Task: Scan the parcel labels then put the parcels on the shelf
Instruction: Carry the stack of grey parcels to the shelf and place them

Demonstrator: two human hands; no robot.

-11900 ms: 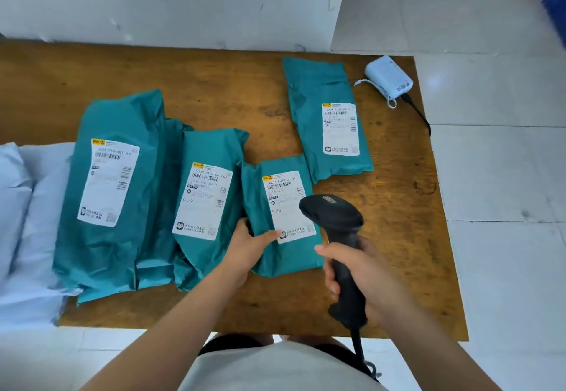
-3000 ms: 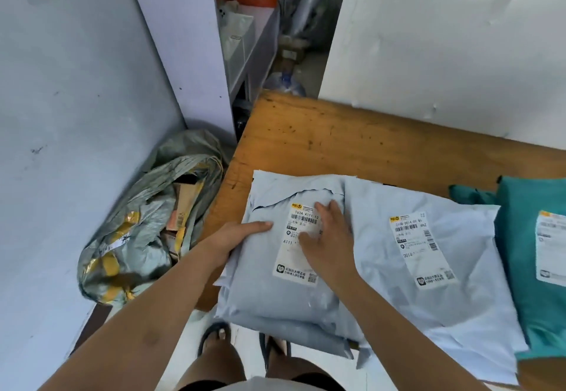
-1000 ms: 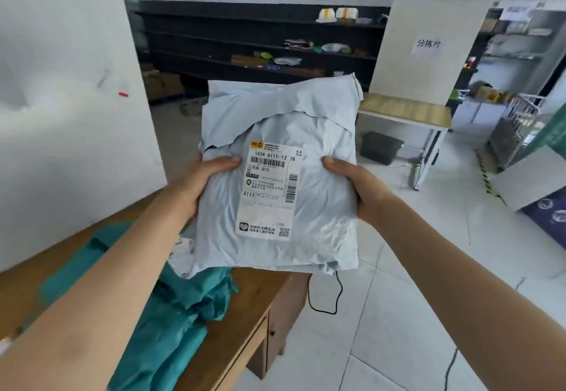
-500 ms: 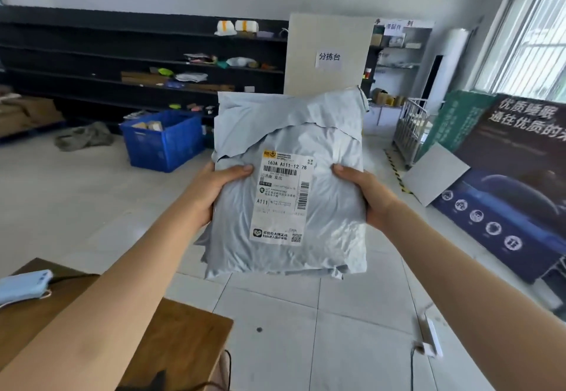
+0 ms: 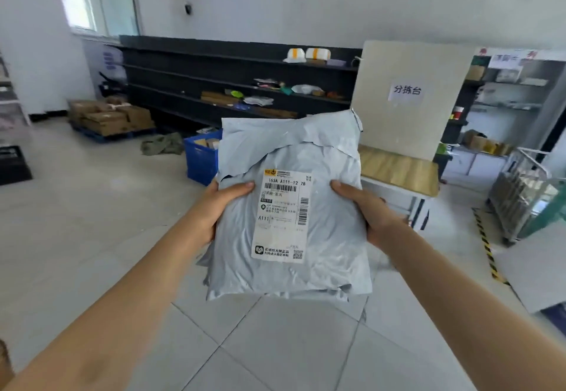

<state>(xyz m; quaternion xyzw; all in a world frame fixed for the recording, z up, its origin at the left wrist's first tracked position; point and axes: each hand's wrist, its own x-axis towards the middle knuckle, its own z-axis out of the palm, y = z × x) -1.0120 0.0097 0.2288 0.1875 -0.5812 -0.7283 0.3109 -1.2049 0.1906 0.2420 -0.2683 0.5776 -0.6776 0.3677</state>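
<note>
Parcel (image 5: 330, 237) long axis vertical, flap (image 5: 291, 136) up (label (image 5: 283, 216) readable); left hand (image 5: 220, 207), right hand (image 5: 364, 211) gripping sides.

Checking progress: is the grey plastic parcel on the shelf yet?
Off it: left hand and right hand grip the grey plastic parcel; the long black shelf stands beyond.

Left forearm (image 5: 128, 292): bare, running in from 7 o'clock.
Right forearm (image 5: 453, 292): bare, running in from 5 o'clock.
Left hand (image 5: 220, 204): bare, thumb showing.
Right hand (image 5: 364, 207): bare, thumb showing.
</note>
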